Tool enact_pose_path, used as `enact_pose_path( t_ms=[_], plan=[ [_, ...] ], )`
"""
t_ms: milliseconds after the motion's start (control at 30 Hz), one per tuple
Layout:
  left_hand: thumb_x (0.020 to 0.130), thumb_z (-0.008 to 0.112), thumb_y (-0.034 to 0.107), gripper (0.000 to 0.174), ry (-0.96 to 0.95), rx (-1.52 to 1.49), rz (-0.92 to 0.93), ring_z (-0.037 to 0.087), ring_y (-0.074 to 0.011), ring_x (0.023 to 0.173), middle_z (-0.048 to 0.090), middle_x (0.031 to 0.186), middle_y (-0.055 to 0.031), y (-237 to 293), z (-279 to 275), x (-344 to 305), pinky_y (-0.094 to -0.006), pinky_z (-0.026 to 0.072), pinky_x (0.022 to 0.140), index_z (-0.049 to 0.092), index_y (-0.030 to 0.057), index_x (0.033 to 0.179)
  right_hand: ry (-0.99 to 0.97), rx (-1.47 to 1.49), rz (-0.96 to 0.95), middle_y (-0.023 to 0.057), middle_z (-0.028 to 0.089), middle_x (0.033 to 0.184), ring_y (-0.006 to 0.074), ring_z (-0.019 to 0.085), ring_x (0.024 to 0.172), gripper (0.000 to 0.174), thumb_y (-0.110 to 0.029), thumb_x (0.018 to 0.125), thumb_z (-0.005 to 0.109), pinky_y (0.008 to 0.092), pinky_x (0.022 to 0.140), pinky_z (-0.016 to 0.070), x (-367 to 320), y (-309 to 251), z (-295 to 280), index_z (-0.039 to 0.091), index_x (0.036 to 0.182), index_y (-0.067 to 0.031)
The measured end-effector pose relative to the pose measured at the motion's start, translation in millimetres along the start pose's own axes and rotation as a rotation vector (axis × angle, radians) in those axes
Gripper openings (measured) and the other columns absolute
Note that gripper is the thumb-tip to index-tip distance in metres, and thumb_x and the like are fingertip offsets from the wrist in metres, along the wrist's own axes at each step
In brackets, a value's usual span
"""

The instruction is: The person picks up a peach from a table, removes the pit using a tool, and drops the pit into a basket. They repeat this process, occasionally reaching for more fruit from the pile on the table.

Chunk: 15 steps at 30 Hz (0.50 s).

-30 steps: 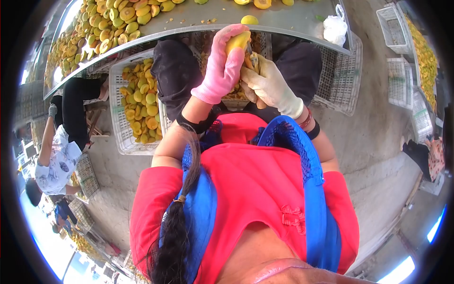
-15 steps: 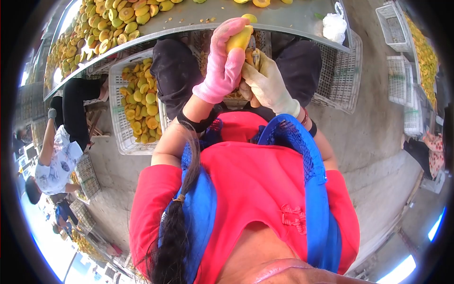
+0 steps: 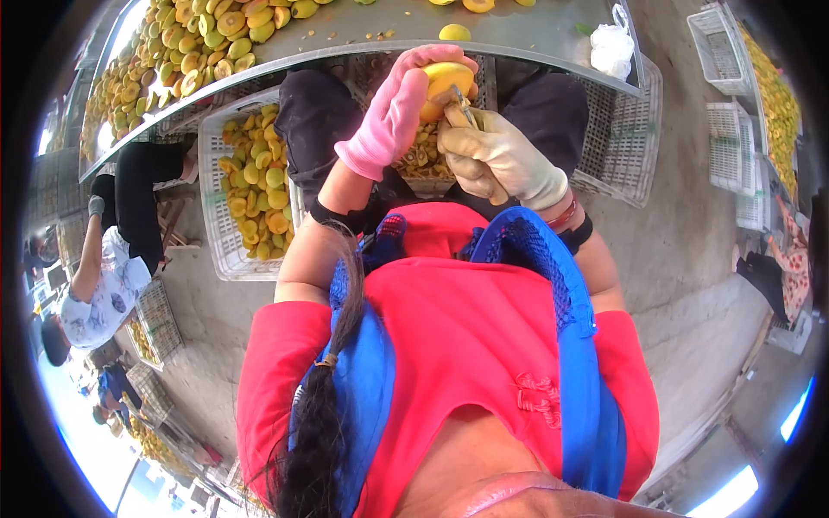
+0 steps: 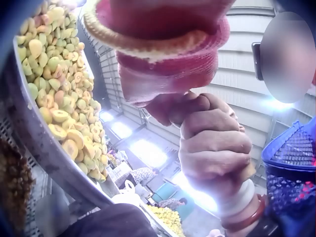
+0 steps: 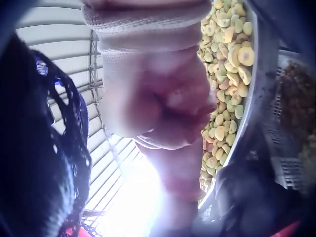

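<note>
In the head view my left hand (image 3: 393, 112), in a pink glove, holds a yellow peach (image 3: 448, 79) with its cut orange face turned toward my right hand. My right hand (image 3: 501, 155), in a cream glove, grips a hand tool (image 3: 460, 110) with tan handles and a narrow metal tip. The tip is right at the cut face of the peach. In the left wrist view the pink glove (image 4: 168, 74) hides the peach, and the curled fingers of the right hand (image 4: 215, 143) show below it. The right wrist view shows the cream glove (image 5: 153, 94) close up, the tool hidden.
A metal table (image 3: 518, 41) stands ahead with a heap of peach halves (image 3: 203, 39), a lone peach (image 3: 455, 33) and a white plastic bag (image 3: 611, 52). A crate (image 3: 210, 216) of fruit stands at the left. Between my knees lies a crate of scraps (image 3: 425, 155). Another person (image 3: 104, 289) sits at far left.
My left hand has come down from the table edge and turned, so the peach's cut face shows. My right hand has rotated, bringing the tool's tip up to the peach.
</note>
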<state>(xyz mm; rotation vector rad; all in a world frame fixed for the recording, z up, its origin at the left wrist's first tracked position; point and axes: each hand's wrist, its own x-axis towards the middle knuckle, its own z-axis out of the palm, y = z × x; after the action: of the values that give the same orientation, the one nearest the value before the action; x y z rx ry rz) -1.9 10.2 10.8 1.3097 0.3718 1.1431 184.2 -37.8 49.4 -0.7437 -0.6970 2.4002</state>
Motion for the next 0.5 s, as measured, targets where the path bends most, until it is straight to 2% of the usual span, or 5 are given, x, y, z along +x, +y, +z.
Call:
enact_pose_path(
  t_ms=[100, 167, 267, 400, 500],
  plan=[
    [0.106, 0.046, 0.041, 0.052, 0.069, 0.16, -0.109, 0.064, -0.0244, 0.112, 0.058, 0.131, -0.018, 8, -1, 4, -0.0365, 0.0537, 0.093, 0.047, -0.001, 0.137, 0.179, -0.104, -0.113, -0.0056, 0.046, 0.069, 0.0055, 0.042, 0.049, 0.013, -0.019, 0.098, 0.058, 0.0218, 0.042, 0.033, 8, 7, 13, 0.051, 0.091, -0.0108],
    [0.106, 0.038, 0.051, 0.061, 0.265, 0.125, -0.125, 0.067, -0.0223, 0.099, 0.066, 0.115, -0.0164, 13, 14, 5, -0.0338, 0.0548, 0.087, 0.06, -0.0044, 0.121, 0.347, -0.386, -0.156, -0.0056, 0.046, 0.07, 0.0047, 0.042, 0.05, 0.013, -0.018, 0.099, 0.058, 0.0211, 0.042, 0.0321, 15, 12, 23, 0.051, 0.09, -0.0119],
    [0.1, 0.027, 0.07, 0.086, 0.398, 0.127, -0.218, 0.067, -0.0209, 0.077, 0.071, 0.088, -0.0135, 13, 19, 6, -0.0311, 0.0546, 0.075, 0.069, -0.0049, 0.097, 0.359, -0.46, -0.287, -0.0048, 0.047, 0.068, 0.0048, 0.042, 0.049, 0.014, -0.019, 0.099, 0.059, 0.0218, 0.042, 0.0324, 24, 28, 26, 0.051, 0.089, -0.0123],
    [0.1, 0.029, 0.072, 0.088, 0.402, -0.056, -0.254, 0.067, -0.0172, 0.071, 0.07, 0.08, -0.0114, 7, 16, 3, -0.0272, 0.0543, 0.066, 0.071, -0.0039, 0.088, 0.109, -0.122, -0.035, -0.0027, 0.045, 0.063, 0.0085, 0.041, 0.044, 0.017, -0.022, 0.098, 0.058, 0.0228, 0.042, 0.0355, 12, 15, 19, 0.051, 0.091, -0.0093],
    [0.101, 0.025, 0.071, 0.087, 0.395, 0.089, -0.2, 0.066, -0.0212, 0.073, 0.071, 0.085, -0.0143, 9, 19, 3, -0.032, 0.0545, 0.071, 0.07, -0.0041, 0.091, 0.325, -0.556, -0.155, -0.0036, 0.044, 0.063, 0.0086, 0.04, 0.043, 0.016, -0.022, 0.098, 0.058, 0.0228, 0.04, 0.0356, 17, 17, 34, 0.051, 0.093, -0.0093]
  ],
)
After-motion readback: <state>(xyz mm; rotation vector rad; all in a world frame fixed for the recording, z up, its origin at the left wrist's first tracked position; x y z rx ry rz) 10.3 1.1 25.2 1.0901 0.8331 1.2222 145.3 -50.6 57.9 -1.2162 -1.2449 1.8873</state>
